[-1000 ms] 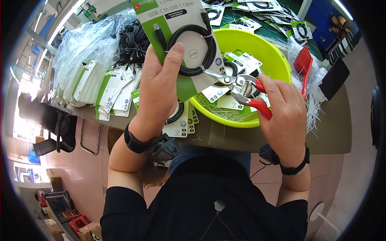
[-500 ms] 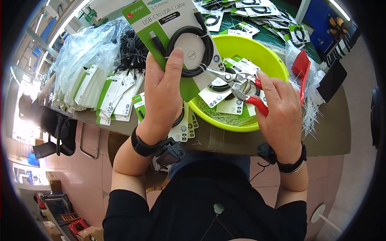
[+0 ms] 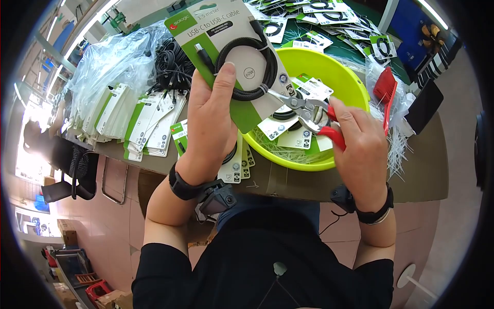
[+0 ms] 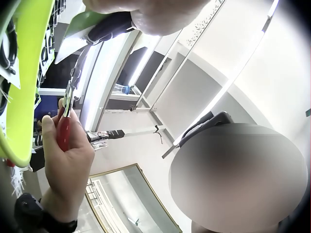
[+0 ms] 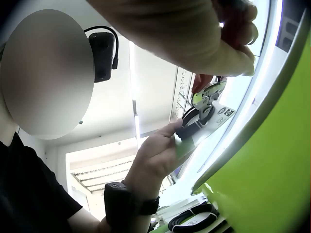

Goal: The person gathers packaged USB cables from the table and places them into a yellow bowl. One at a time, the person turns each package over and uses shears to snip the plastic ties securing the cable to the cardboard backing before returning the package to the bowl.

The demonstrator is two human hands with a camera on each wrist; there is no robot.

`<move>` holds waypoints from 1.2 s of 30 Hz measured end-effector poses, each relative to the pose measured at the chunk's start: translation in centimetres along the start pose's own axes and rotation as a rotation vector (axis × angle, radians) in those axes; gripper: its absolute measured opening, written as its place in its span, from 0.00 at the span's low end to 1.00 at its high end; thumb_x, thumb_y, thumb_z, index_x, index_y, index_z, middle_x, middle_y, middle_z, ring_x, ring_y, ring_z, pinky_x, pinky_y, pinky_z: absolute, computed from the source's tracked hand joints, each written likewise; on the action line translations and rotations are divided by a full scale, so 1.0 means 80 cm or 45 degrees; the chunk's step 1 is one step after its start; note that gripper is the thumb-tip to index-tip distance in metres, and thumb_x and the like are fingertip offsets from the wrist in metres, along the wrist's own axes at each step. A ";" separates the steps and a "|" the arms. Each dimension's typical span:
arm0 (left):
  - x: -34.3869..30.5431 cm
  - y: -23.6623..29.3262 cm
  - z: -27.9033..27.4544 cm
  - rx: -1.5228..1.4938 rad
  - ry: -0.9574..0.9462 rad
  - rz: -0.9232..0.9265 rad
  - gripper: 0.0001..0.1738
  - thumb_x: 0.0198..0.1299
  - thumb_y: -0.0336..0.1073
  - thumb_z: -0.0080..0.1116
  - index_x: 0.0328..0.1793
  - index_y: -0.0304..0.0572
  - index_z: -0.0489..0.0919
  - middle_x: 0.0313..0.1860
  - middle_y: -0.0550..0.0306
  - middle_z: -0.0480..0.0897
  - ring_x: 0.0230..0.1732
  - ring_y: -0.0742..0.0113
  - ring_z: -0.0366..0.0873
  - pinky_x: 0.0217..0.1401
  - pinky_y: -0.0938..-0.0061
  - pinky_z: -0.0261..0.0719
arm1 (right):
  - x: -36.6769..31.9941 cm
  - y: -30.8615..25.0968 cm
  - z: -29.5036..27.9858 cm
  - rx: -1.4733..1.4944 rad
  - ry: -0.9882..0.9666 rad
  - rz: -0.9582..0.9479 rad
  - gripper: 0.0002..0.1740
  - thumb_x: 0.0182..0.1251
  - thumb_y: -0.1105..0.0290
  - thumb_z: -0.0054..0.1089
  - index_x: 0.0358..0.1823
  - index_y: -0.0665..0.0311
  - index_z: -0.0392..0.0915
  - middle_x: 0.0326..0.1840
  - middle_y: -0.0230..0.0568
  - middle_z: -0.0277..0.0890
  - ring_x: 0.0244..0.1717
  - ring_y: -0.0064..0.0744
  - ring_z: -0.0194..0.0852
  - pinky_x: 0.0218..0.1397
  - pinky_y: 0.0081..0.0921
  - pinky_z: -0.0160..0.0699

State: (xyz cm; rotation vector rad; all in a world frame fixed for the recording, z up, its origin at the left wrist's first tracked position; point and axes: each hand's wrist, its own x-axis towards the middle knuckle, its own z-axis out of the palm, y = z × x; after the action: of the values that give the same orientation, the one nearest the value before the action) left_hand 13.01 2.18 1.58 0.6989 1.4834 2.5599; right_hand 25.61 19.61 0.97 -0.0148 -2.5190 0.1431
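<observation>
My left hand (image 3: 211, 121) holds a green and white card (image 3: 272, 103) upright, its thumb across the front. Printed "USB-C to USB-C cable", the card carries a coiled black cable (image 3: 272, 67) bound with white ties. In my right hand (image 3: 363, 144) are red-handled cutters (image 3: 306, 108), their handles apart. The cutter tips meet the lower right of the coil, right at a tie. From the left wrist view, the cutters (image 4: 68, 97) reach up to the card's edge. The right wrist view has the left hand (image 5: 155, 153) gripping the card from below.
Under the hands stands a lime-green basin (image 3: 355, 72) with carded cables and clear tie scraps. At left lie stacked cards (image 3: 149, 123), loose black cables (image 3: 172, 64) and a plastic bag (image 3: 113, 56). A red brush (image 3: 386, 87) lies right; more carded cables (image 3: 329, 18) cover the green surface behind.
The card has come down slightly in the head view, so its top now shows. The cutters have shifted a little with it, their tips staying at the coil's lower tie.
</observation>
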 end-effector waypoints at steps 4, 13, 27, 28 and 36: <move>-0.001 -0.001 0.002 -0.050 0.021 -0.018 0.16 0.70 0.35 0.44 0.60 0.35 0.65 0.53 0.53 0.75 0.52 0.69 0.74 0.55 0.72 0.77 | 0.002 0.020 0.008 0.517 -0.118 0.081 0.27 0.47 0.80 0.64 0.53 0.65 0.74 0.39 0.44 0.77 0.40 0.43 0.77 0.47 0.33 0.75; -0.043 -0.033 0.050 -0.429 0.055 -0.209 0.20 0.70 0.37 0.46 0.63 0.34 0.62 0.53 0.56 0.73 0.52 0.72 0.71 0.55 0.78 0.71 | 0.005 -0.019 0.021 0.561 0.235 -0.025 0.20 0.53 0.78 0.64 0.50 0.68 0.74 0.39 0.44 0.78 0.39 0.34 0.79 0.45 0.26 0.75; -0.066 -0.037 0.040 -0.170 0.110 -0.188 0.20 0.70 0.37 0.45 0.61 0.30 0.62 0.54 0.48 0.72 0.52 0.67 0.70 0.57 0.73 0.69 | 0.000 -0.037 0.028 0.403 0.358 0.108 0.18 0.52 0.81 0.62 0.47 0.66 0.75 0.40 0.45 0.78 0.37 0.38 0.79 0.40 0.28 0.77; -0.066 -0.034 0.037 -0.045 0.143 -0.342 0.20 0.70 0.38 0.45 0.60 0.29 0.63 0.53 0.47 0.73 0.52 0.67 0.70 0.55 0.73 0.70 | 0.002 -0.038 0.028 0.432 0.360 0.046 0.18 0.52 0.81 0.62 0.47 0.66 0.76 0.40 0.45 0.78 0.37 0.40 0.79 0.41 0.29 0.77; -0.084 -0.045 0.016 -0.520 0.099 -0.257 0.12 0.71 0.31 0.41 0.59 0.42 0.64 0.52 0.54 0.74 0.52 0.67 0.74 0.52 0.74 0.75 | 0.007 -0.035 0.025 0.585 0.316 -0.112 0.23 0.42 0.83 0.62 0.45 0.64 0.76 0.38 0.44 0.78 0.39 0.43 0.77 0.42 0.31 0.76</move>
State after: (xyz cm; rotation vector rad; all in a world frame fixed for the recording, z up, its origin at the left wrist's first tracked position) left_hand 19.05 2.96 -3.20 0.3772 0.9400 2.6293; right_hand 24.01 16.61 -0.03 0.2469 -2.1832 0.6387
